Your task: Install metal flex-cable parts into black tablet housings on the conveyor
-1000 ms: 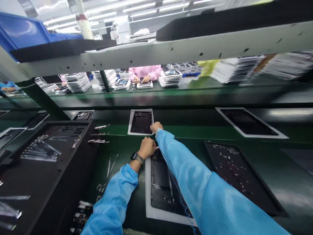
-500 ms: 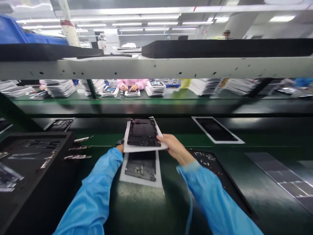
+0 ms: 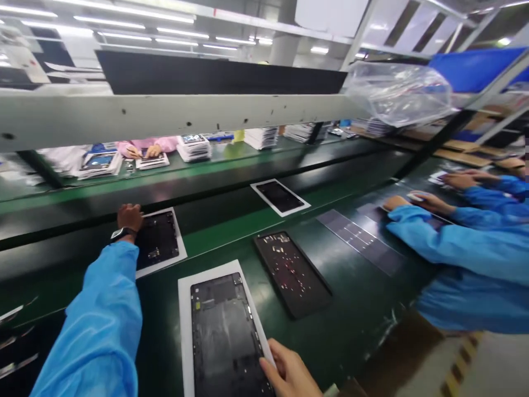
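Left hand (image 3: 129, 216) lay at the far left corner of the far panel (image 3: 157, 240), a dark tablet housing on a white sheet; fingers curled over its edge, apparently gripping it, though the fingertips were hidden. That panel sat flat at the far left of the green worktop (image 3: 355, 309), next to the black conveyor strip (image 3: 215, 193). Half a second ago both hands held it lifted above the other panel; now it was down and only the left hand touched it.

Right hand (image 3: 289, 372) had come off it and rested at the near right corner of the near panel (image 3: 225, 331), fingers bent against its edge; whether it gripped could not be told. The near panel lay closer to the person than before.

View had swung right. A black tray (image 3: 291, 273) with small pale parts lay just right of the near panel. Farther off, a white-framed screen (image 3: 280, 197) sat on the conveyor strip. At far right, a co-worker's blue sleeves (image 3: 454, 242) reached over the worktop. Across the line, a person in pink (image 3: 144, 148) worked among stacks of sheets.
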`<state>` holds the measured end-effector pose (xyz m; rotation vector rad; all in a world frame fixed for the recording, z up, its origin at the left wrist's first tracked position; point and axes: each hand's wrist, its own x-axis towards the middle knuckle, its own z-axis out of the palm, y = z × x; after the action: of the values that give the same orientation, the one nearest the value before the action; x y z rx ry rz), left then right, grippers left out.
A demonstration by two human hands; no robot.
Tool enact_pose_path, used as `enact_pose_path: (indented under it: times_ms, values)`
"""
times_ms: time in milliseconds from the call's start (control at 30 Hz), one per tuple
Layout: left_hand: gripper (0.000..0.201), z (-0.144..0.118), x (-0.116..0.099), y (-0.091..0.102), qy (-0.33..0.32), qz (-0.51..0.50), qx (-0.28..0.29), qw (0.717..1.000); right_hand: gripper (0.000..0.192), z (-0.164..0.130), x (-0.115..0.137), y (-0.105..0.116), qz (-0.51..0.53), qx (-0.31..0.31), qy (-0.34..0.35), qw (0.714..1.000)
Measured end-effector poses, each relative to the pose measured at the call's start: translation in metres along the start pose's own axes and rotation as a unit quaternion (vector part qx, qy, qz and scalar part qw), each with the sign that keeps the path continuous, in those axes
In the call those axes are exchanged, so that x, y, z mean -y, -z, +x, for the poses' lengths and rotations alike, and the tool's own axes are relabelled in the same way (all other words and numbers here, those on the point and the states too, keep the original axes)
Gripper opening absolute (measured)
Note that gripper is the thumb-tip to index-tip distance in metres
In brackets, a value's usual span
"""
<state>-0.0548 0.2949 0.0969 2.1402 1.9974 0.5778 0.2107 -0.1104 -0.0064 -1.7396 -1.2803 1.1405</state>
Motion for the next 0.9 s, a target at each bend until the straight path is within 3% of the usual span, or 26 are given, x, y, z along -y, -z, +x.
enact_pose_path:
  times_ms: [100,233,300,433,500,567,633,733,833,900]
  values:
    - [0.008,-0.009,-0.001,-0.005,0.023,-0.016,-0.02,0.999,0.026,-0.001,0.014,0.019,-0.14,-0.076,0.048,0.986]
    - [0.009,-0.036,-0.009,-0.01,0.06,-0.047,-0.031,0.997,0.024,0.027,0.024,0.076,-0.166,-0.138,0.102,0.971]
    - [0.014,-0.065,-0.019,-0.001,0.053,-0.074,-0.023,0.996,0.023,0.052,0.021,0.106,-0.175,-0.164,0.105,0.965]
    - [0.025,-0.166,-0.056,0.05,-0.01,-0.173,0.0,0.985,0.016,0.093,0.011,0.14,-0.207,-0.122,0.081,0.967]
    - [0.027,-0.231,-0.071,0.077,-0.008,-0.187,-0.037,0.982,0.015,0.104,0.008,0.144,-0.231,-0.094,0.086,0.965]
    - [0.027,-0.295,-0.073,0.09,0.06,-0.197,-0.104,0.973,0.018,0.112,0.006,0.144,-0.258,-0.081,0.109,0.957]
    - [0.026,-0.347,-0.06,0.086,0.145,-0.215,-0.12,0.958,0.018,0.121,0.005,0.145,-0.271,-0.073,0.129,0.951]
    - [0.033,-0.397,-0.02,0.063,0.221,-0.192,-0.087,0.952,0.009,0.136,0.006,0.149,-0.27,-0.053,0.136,0.952]
    - [0.04,-0.427,0.015,0.044,0.233,-0.183,-0.072,0.952,0.003,0.143,0.014,0.151,-0.267,-0.026,0.139,0.953]
    - [0.038,-0.446,0.026,0.038,0.219,-0.184,-0.086,0.954,0.011,0.14,0.021,0.15,-0.261,-0.006,0.148,0.954]
